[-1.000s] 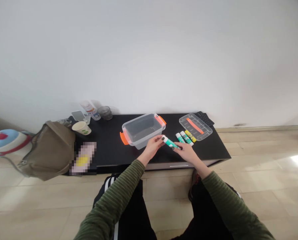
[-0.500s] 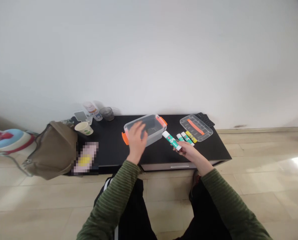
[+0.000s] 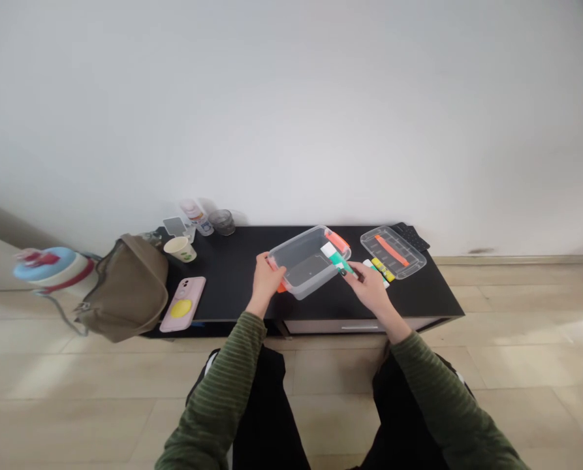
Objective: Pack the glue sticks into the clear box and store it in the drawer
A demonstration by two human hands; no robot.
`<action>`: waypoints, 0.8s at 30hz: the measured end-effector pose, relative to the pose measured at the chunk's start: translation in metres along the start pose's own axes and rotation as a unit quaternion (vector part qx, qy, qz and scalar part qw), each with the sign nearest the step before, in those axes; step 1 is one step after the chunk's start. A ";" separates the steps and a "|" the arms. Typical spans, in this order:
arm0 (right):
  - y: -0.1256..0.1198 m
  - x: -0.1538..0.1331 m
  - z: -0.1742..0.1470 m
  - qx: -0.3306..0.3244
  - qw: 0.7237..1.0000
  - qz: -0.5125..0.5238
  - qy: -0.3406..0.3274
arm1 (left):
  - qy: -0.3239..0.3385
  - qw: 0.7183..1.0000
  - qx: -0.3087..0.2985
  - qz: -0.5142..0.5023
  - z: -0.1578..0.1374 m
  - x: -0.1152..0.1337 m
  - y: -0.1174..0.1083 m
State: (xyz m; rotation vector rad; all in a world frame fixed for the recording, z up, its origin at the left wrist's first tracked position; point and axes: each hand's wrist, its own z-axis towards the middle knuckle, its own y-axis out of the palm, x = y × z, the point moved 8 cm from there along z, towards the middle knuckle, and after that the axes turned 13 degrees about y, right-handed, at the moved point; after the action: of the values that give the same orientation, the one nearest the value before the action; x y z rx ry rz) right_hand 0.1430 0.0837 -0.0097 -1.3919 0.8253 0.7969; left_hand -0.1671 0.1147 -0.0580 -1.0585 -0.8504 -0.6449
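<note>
My left hand grips the near-left end of a clear plastic box, at its orange latch. The box has no lid on it and looks empty inside. Between the fingers of my right hand is a green and white glue stick, its white end tilted over the box's right rim. Just behind that hand, a yellow glue stick lies on the black cabinet beside other green and white ones, partly hidden by my fingers. The clear lid with an orange handle rests to the right.
Left on the cabinet top are a pink phone, a paper cup, a spray bottle, a dark glass jar and a brown bag. A black patterned item sits behind the lid, near the wall.
My left hand has come down from above the box and taken hold of its left end. My right hand has brought the glue stick to the box's rim. The view has shifted slightly.
</note>
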 end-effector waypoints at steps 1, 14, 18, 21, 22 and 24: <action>0.002 -0.009 -0.003 0.019 0.998 -0.049 -0.022 | 0.004 1.000 -0.006 0.001 -0.006 0.004 0.002; 0.091 -0.044 -0.010 -0.096 0.902 -0.420 -0.032 | 0.030 0.995 -0.033 -0.089 -0.075 0.018 0.018; 0.105 -0.038 -0.006 -0.154 0.878 -0.451 0.046 | 0.030 0.997 -0.038 -0.067 -0.075 0.020 0.019; 0.117 -0.036 -0.003 -0.202 0.855 -0.473 0.066 | 0.026 0.997 -0.048 -0.047 -0.073 0.023 0.019; 0.121 -0.035 -0.002 -0.219 0.847 -0.480 0.065 | 0.022 0.998 -0.050 -0.044 -0.073 0.023 0.020; 0.129 -0.033 -0.001 -0.252 0.832 -0.492 0.059 | 0.015 0.998 -0.051 -0.042 -0.073 0.024 0.021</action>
State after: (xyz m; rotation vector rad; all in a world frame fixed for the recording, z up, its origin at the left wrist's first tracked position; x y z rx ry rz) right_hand 0.0147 0.0859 -0.0461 -2.0595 -0.1201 0.0920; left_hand -0.1175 0.0535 -0.0650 -1.1064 -0.8467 -0.7810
